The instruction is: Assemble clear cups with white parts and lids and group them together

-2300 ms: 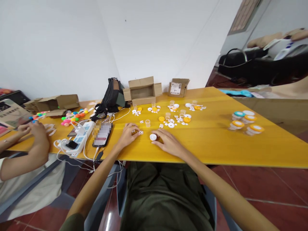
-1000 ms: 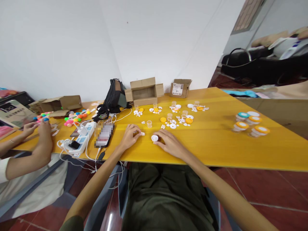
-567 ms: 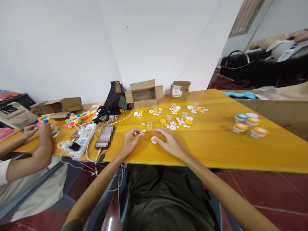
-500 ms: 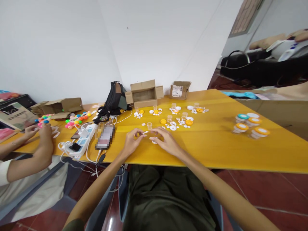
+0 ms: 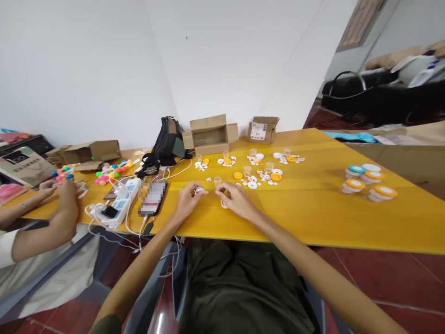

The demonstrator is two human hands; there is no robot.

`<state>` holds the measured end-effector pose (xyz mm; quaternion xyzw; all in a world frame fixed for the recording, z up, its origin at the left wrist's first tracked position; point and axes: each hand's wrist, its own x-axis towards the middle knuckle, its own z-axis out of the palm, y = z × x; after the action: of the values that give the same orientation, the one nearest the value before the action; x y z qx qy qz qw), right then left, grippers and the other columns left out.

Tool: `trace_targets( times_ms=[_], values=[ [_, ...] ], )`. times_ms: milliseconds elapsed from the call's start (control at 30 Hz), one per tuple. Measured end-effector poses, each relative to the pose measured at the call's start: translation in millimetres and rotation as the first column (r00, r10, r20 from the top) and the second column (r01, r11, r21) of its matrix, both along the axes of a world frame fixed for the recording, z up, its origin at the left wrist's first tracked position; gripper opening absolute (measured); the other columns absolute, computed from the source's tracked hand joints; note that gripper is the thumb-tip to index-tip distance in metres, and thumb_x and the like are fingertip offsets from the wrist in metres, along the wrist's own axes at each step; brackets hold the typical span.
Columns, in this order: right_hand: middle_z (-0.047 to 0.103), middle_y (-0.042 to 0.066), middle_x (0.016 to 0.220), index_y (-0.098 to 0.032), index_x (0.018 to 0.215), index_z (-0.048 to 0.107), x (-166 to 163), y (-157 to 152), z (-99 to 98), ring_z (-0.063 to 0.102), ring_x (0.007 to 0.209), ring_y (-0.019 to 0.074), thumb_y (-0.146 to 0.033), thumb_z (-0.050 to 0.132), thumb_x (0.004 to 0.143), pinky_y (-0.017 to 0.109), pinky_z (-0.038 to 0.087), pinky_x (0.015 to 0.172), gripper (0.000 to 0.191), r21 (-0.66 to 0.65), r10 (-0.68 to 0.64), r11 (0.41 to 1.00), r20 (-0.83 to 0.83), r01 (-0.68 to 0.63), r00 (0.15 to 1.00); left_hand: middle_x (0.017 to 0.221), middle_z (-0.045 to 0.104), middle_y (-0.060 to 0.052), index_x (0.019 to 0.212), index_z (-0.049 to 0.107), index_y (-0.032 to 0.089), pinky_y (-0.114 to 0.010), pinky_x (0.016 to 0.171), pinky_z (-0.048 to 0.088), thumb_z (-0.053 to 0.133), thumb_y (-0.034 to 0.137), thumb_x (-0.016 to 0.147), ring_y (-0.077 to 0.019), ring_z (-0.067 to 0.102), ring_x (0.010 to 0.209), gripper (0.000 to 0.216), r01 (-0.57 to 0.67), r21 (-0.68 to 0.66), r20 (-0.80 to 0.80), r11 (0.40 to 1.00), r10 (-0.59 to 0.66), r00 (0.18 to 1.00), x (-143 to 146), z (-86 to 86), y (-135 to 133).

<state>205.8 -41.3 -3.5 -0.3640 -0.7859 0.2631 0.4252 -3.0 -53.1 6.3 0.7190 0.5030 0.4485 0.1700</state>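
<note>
- Left hand [image 5: 187, 202], raised just above the table, is curled with thumb and fingers closed on a small white spotted piece [image 5: 199, 190]; whether more are tucked in the palm I cannot tell.
- Right hand [image 5: 238, 202] faces it, fingers bent, thumb and forefinger tips near each other; whether they pinch anything is too small to tell.
- A second ago the right hand had hold of the round white part [image 5: 223, 204]. Now that part sits beneath the hand, partly hidden, and the fingertips have come up toward the left hand. That seems to free the right hand and bring both to the spotted piece.
- Over the yellow table [image 5: 313, 213], from the left: another person's arm [image 5: 64, 215], coloured balls [image 5: 111, 175], a power strip [image 5: 131, 188] with cables, a phone [image 5: 155, 197] and a black backpack [image 5: 168, 139].
- Just beyond the hands stands a small clear cup [image 5: 217, 181]; farther back, clusters of white and orange discs [image 5: 276, 177] lie before two cartons [image 5: 209, 148].
- Well apart at the right stand lidded tubs [image 5: 355, 184], one lid teal.
- Behind rises a pale wall [image 5: 250, 60]; below, a red tiled floor [image 5: 389, 287].
</note>
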Motion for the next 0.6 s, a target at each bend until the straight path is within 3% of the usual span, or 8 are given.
trace_targets(
  times_ms=[200, 367, 500, 600],
  values=[
    [0.071, 0.002, 0.092, -0.023, 0.09, 0.064, -9.4, 3.0, 11.6, 0.067, 0.082, 0.0182, -0.025, 0.061, 0.091, 0.029, 0.052, 0.074, 0.004, -0.054, 0.045, 0.997, -0.06, -0.049, 0.997, 0.07, 0.071, 0.002, 0.078, 0.067, 0.022, -0.026, 0.061, 0.047, 0.065, 0.043, 0.091, -0.013, 0.056, 0.058, 0.025, 0.065, 0.006, -0.081, 0.998, -0.064, 0.995, 6.8, 4.1, 2.3],
    [0.067, 0.0, 0.08, -0.023, 0.078, 0.061, -16.5, 6.7, 16.1, 0.064, 0.072, 0.0169, -0.026, 0.06, 0.091, 0.029, 0.049, 0.07, 0.013, -0.073, 0.071, 0.995, -0.031, -0.073, 0.997, 0.071, 0.072, 0.004, 0.092, 0.063, 0.023, -0.025, 0.062, 0.048, 0.071, 0.034, 0.089, -0.0119, 0.055, 0.054, 0.014, 0.071, -0.016, -0.111, 0.997, -0.072, 0.991, 16.0, -1.4, 6.3],
    [0.066, -0.001, 0.071, -0.023, 0.073, 0.058, -12.9, 9.4, 10.3, 0.062, 0.068, 0.0166, -0.026, 0.057, 0.09, 0.029, 0.048, 0.069, 0.017, -0.074, 0.066, 0.994, -0.134, -0.077, 0.989, 0.081, 0.074, 0.002, 0.115, 0.06, 0.023, -0.029, 0.072, 0.053, 0.082, 0.037, 0.081, -0.0161, 0.065, 0.067, 0.042, 0.092, 0.022, -0.171, 0.996, -0.087, 0.982, 5.7, -3.1, 4.6],
    [0.066, -0.001, 0.07, -0.023, 0.074, 0.057, -8.2, 12.7, 5.9, 0.062, 0.065, 0.0165, -0.032, 0.057, 0.089, 0.029, 0.048, 0.067, 0.017, -0.097, 0.051, 0.992, -0.254, -0.078, 0.966, 0.1, 0.073, -0.005, 0.113, 0.064, 0.022, -0.033, 0.084, 0.055, 0.08, 0.035, 0.083, -0.0204, 0.068, 0.088, 0.036, 0.059, 0.084, -0.263, 0.995, -0.035, 0.964, -11.1, -2.9, 3.3]
  ],
)
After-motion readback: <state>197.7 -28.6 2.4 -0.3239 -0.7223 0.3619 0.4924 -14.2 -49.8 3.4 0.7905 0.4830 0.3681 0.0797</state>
